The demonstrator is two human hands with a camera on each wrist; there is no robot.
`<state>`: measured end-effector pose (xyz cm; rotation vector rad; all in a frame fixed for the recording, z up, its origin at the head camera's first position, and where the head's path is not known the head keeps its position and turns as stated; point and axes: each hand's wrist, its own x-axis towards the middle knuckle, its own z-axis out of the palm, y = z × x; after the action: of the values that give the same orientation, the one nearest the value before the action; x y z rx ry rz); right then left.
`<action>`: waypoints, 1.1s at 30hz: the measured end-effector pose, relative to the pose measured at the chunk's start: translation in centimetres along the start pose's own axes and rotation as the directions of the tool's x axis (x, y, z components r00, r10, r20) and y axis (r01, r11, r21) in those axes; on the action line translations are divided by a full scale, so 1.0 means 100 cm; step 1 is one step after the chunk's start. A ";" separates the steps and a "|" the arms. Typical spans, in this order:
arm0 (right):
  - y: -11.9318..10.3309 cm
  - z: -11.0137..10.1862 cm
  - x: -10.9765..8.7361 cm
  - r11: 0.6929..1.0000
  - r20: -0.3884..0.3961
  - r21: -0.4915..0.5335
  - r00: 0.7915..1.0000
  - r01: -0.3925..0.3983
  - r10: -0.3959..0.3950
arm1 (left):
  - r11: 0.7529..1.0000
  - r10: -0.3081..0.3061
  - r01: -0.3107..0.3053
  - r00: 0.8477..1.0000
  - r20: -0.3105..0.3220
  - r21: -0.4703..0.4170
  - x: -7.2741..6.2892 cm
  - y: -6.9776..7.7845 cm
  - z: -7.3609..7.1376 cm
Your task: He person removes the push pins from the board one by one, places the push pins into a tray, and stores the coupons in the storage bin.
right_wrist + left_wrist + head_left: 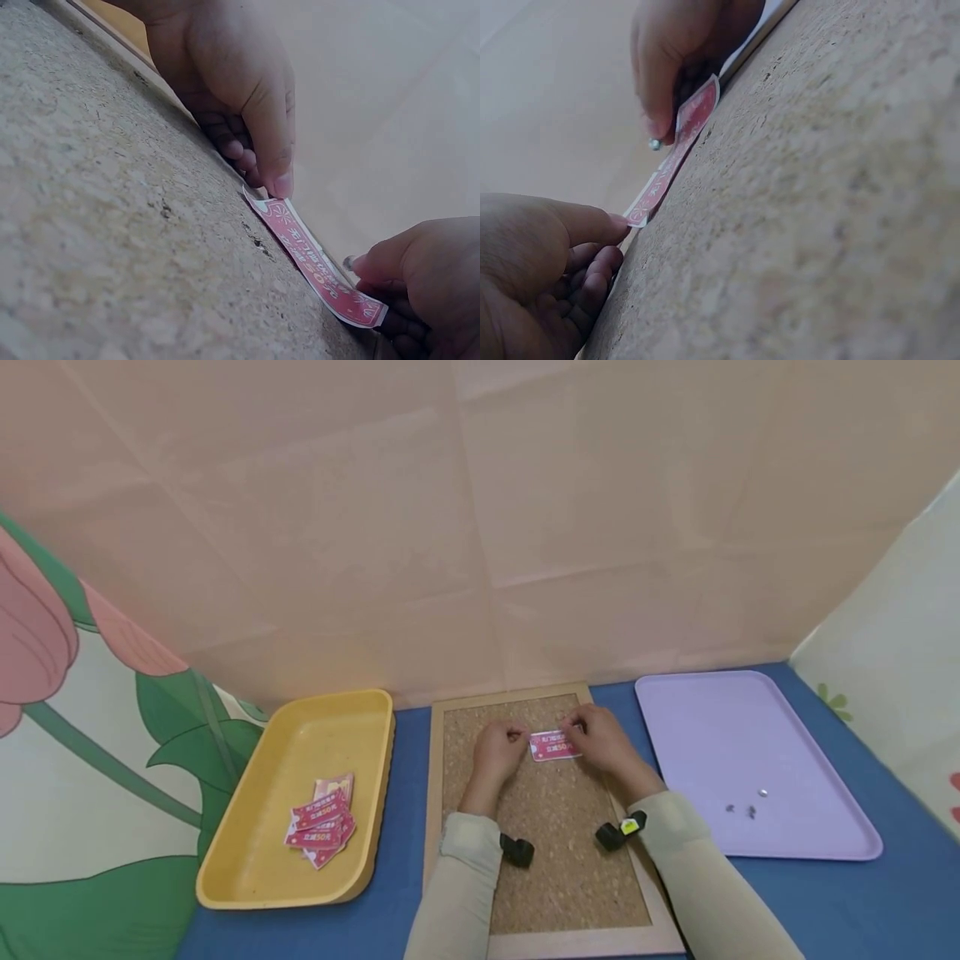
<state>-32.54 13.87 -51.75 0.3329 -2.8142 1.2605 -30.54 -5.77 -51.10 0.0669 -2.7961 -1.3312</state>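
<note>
A pink-and-white paper coupon (553,746) lies against the upper part of a wood-framed cork board (551,852). My left hand (498,752) pinches its left end between thumb and fingers. At the coupon's other end, my right hand (602,739) holds a small silver thumbtack (349,262) at the tip of the thumb, above the paper. The tack's point is hard to make out. In the right wrist view the coupon (319,270) bows slightly, and its right end reaches the fingers of the right hand.
Left of the board, a yellow tray (292,735) holds a loose pile of similar coupons (322,827). A lilac tray (720,735) on the right has a few small metal tacks (752,812) in it. A blue cloth (397,893) covers the table.
</note>
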 end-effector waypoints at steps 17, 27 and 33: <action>-0.019 -0.024 -0.022 0.998 -0.075 0.060 0.997 0.024 -0.020 | 0.980 -0.080 0.109 0.982 0.171 -0.165 -0.001 -0.004 -0.019; -0.031 -0.064 -0.036 0.990 -0.069 0.008 0.988 0.140 -0.139 | 0.990 -0.045 0.079 0.961 0.272 -0.115 -0.004 0.003 -0.064; -0.025 -0.103 -0.050 0.983 -0.033 -0.079 0.985 0.168 -0.171 | 0.995 -0.015 0.042 0.959 0.283 -0.091 -0.009 0.011 -0.115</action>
<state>-27.62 20.78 -43.61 0.5252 -2.7247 1.1101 -28.97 -13.96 -43.06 -0.0942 -2.9610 -1.5977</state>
